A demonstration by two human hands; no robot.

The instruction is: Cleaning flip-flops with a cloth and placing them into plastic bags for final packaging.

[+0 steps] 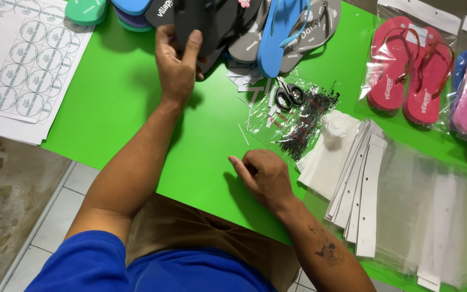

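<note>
Looking down from the head camera, I see my left hand (177, 67) up at the far side of the green counter (120, 103), its grip closed on a black flip-flop (204, 21): thumb on top, fingers wrapped underneath and out of sight. That sandal is cut off by the top edge, so I cannot make out its strap or toe end. Just beyond and beside this grip lie more flip-flops, a grey one (309, 30) and a blue one (277, 38) overlapping to its right, and a green one (85, 11) to its left, all cropped by the frame.

My right hand (263, 176) rests near the counter's front edge, fingers curled tight into a narrow pinch. Whether anything sits between the fingertips I cannot tell; if something is there, it is too small or hidden by the knuckles.

Beyond this grip lies a clear bag of thin black fasteners (304, 121), too fine to make out singly, with black-handled scissors (288, 93) on it. Just to the grip's right is a fanned stack of white card strips (366, 189), and past them clear plastic bags (439, 216), their edges hard to separate. A bagged red pair of flip-flops (409, 75) lies well beyond. A sheet of round stickers (22, 59) sits far left of my left grip.
</note>
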